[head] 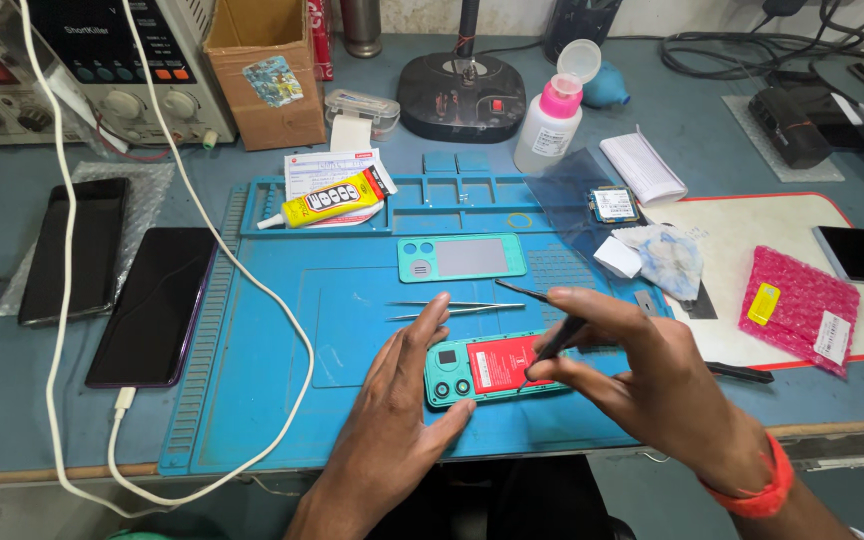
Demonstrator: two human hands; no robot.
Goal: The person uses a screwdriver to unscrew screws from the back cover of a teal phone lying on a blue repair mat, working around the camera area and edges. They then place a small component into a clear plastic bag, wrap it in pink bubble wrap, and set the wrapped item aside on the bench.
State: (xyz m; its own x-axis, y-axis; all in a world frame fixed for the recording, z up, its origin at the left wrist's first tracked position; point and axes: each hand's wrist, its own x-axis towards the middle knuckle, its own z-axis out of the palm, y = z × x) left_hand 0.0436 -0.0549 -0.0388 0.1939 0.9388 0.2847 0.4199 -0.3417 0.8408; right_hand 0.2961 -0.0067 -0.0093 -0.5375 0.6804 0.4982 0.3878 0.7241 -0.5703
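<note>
Teal opened phone (482, 368) steadied by flat, open left hand (402, 400); right hand (642, 380) pinches a dark tool (557, 342), tweezers (452, 309) lying just beyond.

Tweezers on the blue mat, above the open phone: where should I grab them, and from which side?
Probably from above, pinching the tweezers near mid-length. They lie flat and crosswise on the blue mat, with a free strip between the teal back cover and the left hand. Their thin tips point left, so avoid that end.

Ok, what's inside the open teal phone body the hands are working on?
Inside the open teal phone body: a red rectangular battery and round camera lenses. The right hand covers its right end.
</note>
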